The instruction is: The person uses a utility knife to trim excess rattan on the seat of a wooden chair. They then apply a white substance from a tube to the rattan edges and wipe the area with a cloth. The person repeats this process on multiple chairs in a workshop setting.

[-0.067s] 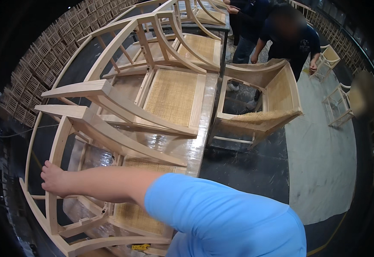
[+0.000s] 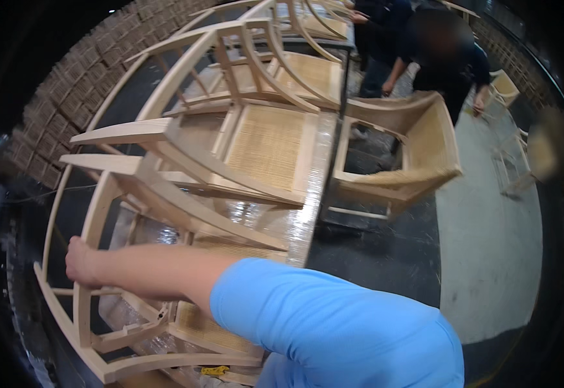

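Observation:
My right hand [image 2: 83, 262] reaches across to the left, its fingers closed round an upright wooden post [image 2: 94, 216] of a chair frame. The fingertips are partly hidden. This pale, unpainted chair [image 2: 159, 359] lies tipped over on the table, its curved members pointing up and outward. My forearm passes over its woven seat panel [image 2: 198, 323]. Just beyond stands another curved chair frame [image 2: 136, 131], close to the held one. My left hand is out of sight.
More tipped chairs with woven seats [image 2: 266, 145] line the plastic-covered table [image 2: 311, 220]. To its right stands a chair with woven covering [image 2: 437, 139], beside a co-worker in dark clothes [image 2: 447, 64]. A yellow object [image 2: 214, 370] lies near the front. Stacked chairs [image 2: 55, 110] fill the far left.
The whole view has shifted slightly, so the chairs sit a little further right. My right hand stays on the same post.

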